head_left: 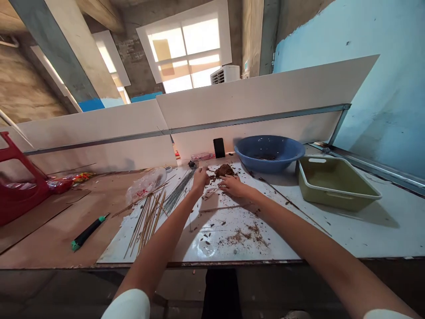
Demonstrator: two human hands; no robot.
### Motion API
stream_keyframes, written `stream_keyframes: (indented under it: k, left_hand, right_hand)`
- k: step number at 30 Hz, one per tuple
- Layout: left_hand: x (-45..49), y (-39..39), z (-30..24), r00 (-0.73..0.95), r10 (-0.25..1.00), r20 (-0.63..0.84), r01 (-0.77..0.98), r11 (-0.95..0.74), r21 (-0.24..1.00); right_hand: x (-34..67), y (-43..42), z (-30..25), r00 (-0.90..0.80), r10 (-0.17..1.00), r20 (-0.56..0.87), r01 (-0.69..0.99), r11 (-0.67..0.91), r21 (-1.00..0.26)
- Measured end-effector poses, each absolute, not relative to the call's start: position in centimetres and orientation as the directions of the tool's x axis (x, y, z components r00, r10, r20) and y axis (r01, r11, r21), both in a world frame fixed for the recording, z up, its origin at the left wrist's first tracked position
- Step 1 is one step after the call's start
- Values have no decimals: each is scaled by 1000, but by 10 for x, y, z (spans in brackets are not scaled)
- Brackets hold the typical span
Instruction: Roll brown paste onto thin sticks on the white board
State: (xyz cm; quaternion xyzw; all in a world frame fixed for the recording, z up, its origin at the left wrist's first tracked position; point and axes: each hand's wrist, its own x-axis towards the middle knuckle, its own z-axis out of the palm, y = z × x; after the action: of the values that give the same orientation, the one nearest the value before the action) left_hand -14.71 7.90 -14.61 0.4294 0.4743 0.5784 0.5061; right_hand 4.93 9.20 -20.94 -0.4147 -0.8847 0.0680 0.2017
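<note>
My left hand [200, 178] is closed at the far middle of the white board, its fingertips pressed together. Whatever they hold is too small to make out. To its right, my right hand [234, 186] lies low with fingers stretched out, at the near edge of a crumbly brown clump [225, 170]. A bundle of thin grey wires [179, 191] fans out just left of my left hand. Farther left lie several thin brown sticks [149, 221]. A longer thin stick [222, 208] rests crosswise nearer me than my hands, and brown crumbs [247, 235] are scattered in front.
A blue basin [269, 155] and an olive-green tub [335, 195] stand at the right. A long twig [295, 206] lies before them. Against the back panel leans a black phone [218, 147]. A plastic bag [146, 186], a black-and-green screwdriver [89, 232] and a red stool [23, 181] are leftward.
</note>
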Motion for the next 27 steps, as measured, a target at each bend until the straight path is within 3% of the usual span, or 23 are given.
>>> stream_keyframes:
  k: [6, 11, 13, 17, 21, 27]
  left_hand:
    - [-172, 65, -163, -12, 991, -133, -317, 122, 941]
    - [-176, 63, -170, 46, 997, -58, -384, 71, 921]
    - [-174, 63, -174, 35, 999, -39, -377, 49, 925]
    - [-167, 61, -183, 82, 997, -4, -323, 31, 946]
    - [-157, 55, -195, 170, 982, 87, -213, -49, 976]
    - [-153, 51, -212, 233, 951, 201, 63, -221, 973]
  right_hand:
    - [46, 76, -221, -581, 736, 348, 690, 672, -268]
    - [67, 66, -202, -650, 535, 540, 541, 824, -166]
    - [75, 62, -196, -519, 528, 672, 544, 810, -217]
    - [89, 55, -194, -33, 577, 816, 511, 712, -483]
    - [99, 58, -197, 319, 588, 743, 360, 650, -669]
    - [102, 76, -196, 570, 592, 570, 57, 663, -746]
